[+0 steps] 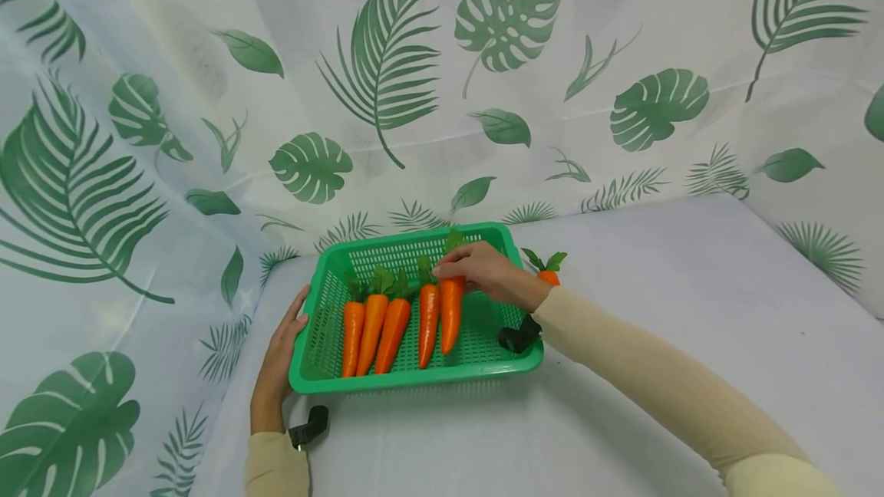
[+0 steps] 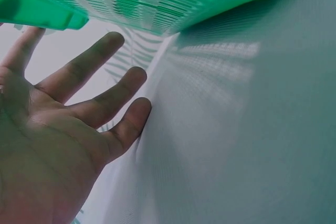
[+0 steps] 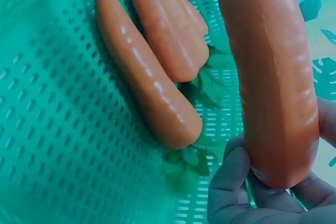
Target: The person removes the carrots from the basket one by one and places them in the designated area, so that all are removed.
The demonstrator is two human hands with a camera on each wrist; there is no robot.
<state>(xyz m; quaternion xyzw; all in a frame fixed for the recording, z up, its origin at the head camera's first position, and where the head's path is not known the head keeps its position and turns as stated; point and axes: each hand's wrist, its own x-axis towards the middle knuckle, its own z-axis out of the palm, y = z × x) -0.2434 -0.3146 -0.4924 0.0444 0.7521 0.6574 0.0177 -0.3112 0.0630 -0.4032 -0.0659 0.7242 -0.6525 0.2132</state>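
Note:
My right hand (image 1: 483,267) pinches an orange carrot (image 1: 451,313) by its thick leafy end, over the right half of a green plastic basket (image 1: 414,381). In the right wrist view the held carrot (image 3: 278,77) stands close to the lens, with fingers (image 3: 229,179) around its broad end. Left of it lies another carrot (image 1: 428,326), and three more, including a middle carrot (image 1: 372,332), lie side by side. At the basket's left side my left hand (image 1: 279,351) rests against the rim. The left wrist view shows that hand (image 2: 58,124) with spread, fairly straight fingers beneath the rim.
Behind the right forearm, outside the basket, a carrot with green leaves (image 1: 549,277) lies partly hidden on the white tabletop (image 1: 663,290). Leaf-printed white cloth (image 1: 428,98) hangs behind and to the left. A black wrist camera (image 1: 519,334) overlaps the basket's right side.

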